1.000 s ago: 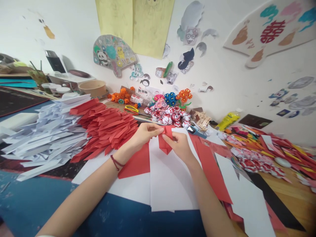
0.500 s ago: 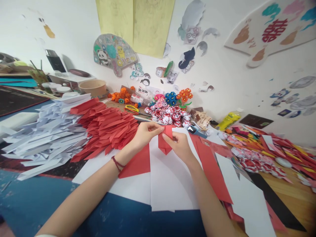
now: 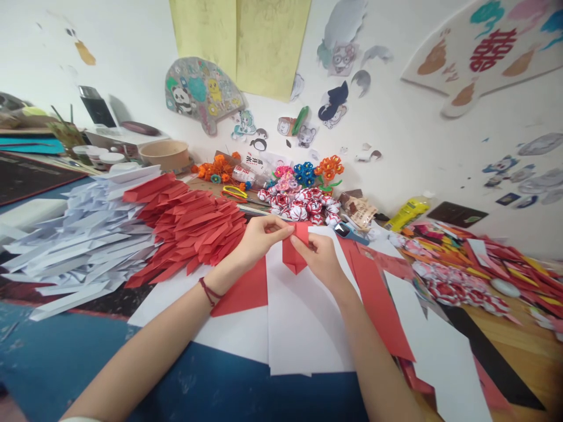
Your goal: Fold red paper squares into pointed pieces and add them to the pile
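A small folded red paper (image 3: 294,258) with a pointed lower end is held up above white sheets (image 3: 308,328). My left hand (image 3: 264,237) pinches its upper left edge between thumb and fingers. On the right side of the same piece, my right hand (image 3: 317,252) grips it with the thumb across its front. Under my left wrist lies a flat red sheet (image 3: 246,293). To the left are a heap of folded red strips (image 3: 193,223) and a heap of folded white strips (image 3: 97,234).
Red-and-white paper flowers (image 3: 303,205), yellow scissors (image 3: 235,191) and a round tan bowl (image 3: 165,153) stand behind the hands. At the right are a yellow bottle (image 3: 407,214), a blue-strapped watch (image 3: 349,232), loose sheets (image 3: 453,351) and piled coloured strips (image 3: 505,258).
Both hands keep hold of the folded red paper and have barely moved. The view has shifted very slightly.
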`<state>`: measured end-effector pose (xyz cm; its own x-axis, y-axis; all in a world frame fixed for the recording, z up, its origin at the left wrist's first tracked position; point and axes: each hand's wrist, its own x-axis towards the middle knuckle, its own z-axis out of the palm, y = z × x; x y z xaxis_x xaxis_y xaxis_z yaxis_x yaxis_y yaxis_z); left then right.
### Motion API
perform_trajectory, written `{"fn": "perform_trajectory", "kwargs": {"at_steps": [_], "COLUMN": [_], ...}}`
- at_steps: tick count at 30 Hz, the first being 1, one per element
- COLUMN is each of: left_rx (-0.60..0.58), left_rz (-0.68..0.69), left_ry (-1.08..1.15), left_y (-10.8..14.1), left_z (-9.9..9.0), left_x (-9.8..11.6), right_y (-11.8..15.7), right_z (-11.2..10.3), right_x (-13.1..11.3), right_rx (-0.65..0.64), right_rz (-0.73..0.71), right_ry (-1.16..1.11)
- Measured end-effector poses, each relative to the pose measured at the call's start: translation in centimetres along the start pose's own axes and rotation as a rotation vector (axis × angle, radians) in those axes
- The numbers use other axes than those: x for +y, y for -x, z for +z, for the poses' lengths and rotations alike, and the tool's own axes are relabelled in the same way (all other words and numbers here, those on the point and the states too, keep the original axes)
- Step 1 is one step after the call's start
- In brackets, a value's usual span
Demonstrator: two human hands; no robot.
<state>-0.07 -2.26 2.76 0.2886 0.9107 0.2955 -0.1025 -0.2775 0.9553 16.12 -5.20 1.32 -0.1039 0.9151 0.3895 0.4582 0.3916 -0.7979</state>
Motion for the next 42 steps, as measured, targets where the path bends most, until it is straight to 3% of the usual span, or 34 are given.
{"fn": "perform_trajectory", "kwargs": {"at_steps": [30, 42], "left_rx": [-0.106, -0.127], "left_rz": [0.008, 0.171], "left_ry": [0.021, -0.259], "left_y": [0.29, 0.15], "left_z": [0.3, 0.18], "left_x": [-0.19, -0.92], "right_y": [0.19, 0.15], "right_z": [-0.5, -0.41], "right_x": [-0.53, -0.05], "right_rx": [-0.11, -0.032], "right_rz": [0.043, 0.02], "right_ry": [-0.13, -0.14]}}
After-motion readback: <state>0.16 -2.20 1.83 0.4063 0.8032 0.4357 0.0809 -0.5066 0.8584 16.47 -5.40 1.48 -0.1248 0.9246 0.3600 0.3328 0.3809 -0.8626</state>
